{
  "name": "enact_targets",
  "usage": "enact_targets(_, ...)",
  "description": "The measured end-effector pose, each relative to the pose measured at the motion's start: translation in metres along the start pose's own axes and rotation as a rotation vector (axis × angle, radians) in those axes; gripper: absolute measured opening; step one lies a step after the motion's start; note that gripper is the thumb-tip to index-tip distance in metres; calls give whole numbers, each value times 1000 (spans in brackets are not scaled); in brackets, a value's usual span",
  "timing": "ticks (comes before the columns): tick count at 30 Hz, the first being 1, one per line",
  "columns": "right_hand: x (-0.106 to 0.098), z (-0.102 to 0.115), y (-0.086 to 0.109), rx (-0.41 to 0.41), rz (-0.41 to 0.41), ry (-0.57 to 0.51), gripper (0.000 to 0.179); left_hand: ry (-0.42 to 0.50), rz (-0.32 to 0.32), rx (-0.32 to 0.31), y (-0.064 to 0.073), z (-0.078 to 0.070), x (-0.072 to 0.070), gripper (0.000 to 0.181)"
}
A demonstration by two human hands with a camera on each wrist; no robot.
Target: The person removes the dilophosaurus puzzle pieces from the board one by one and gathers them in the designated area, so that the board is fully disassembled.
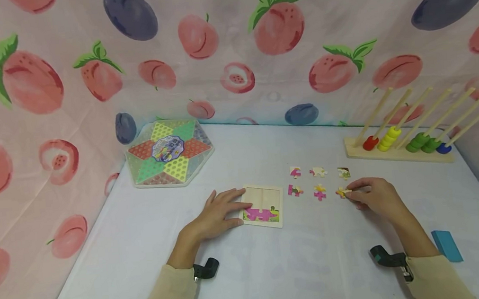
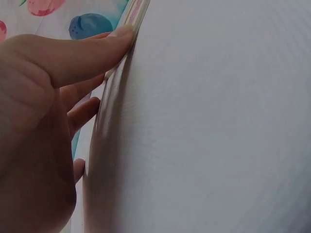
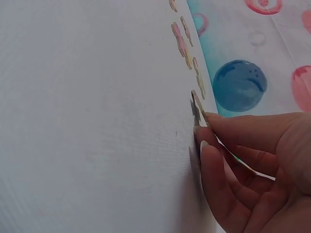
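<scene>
My left hand (image 1: 214,218) rests at the left side of a small square puzzle tray (image 1: 281,208), its fingers fairly straight. The index finger lies over the tray's edge, and the thumb (image 2: 104,53) touches its rim in the left wrist view. Inside the tray, joined pink and green pieces (image 1: 262,214) fill the lower part; bare wood shows above. My right hand (image 1: 378,199) pinches a yellow puzzle piece (image 1: 340,193) between thumb and fingers, and in the right wrist view this piece (image 3: 197,101) is tilted up from the table.
Several loose puzzle pieces (image 1: 320,192) lie in two rows right of the tray. A bead-stacking rack (image 1: 398,151) stands at the back right, a hexagonal Chinese checkers box (image 1: 169,152) at the back left. A blue block (image 1: 447,246) lies beside the right forearm. Fruit-patterned cloth (image 1: 234,36) hangs behind.
</scene>
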State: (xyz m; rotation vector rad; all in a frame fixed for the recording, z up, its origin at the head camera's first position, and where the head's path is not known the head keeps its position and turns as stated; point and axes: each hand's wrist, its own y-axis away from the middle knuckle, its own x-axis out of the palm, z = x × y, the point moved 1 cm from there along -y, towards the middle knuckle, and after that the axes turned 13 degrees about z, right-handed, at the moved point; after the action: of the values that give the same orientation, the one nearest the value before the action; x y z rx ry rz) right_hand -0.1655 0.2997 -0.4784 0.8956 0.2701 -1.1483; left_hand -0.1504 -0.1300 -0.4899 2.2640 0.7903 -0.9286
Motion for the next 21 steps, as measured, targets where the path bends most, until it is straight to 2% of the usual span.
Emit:
enact_targets(8, 2, 3, 0, 18, -32, 21, 37, -2, -8, 2, 0, 0, 0, 47)
enact_targets(13, 0, 10, 2, 51, -26, 22, 37, -17, -9, -13, 1, -1, -2, 57)
enact_targets(17, 1, 10, 2, 65, -34, 79, 35, -37, -3, -35, -1, -1, -4, 64)
enact_targets(21, 3, 8, 0, 63, -49, 132, 34, -58, -4, -38, -3, -1, -7, 63)
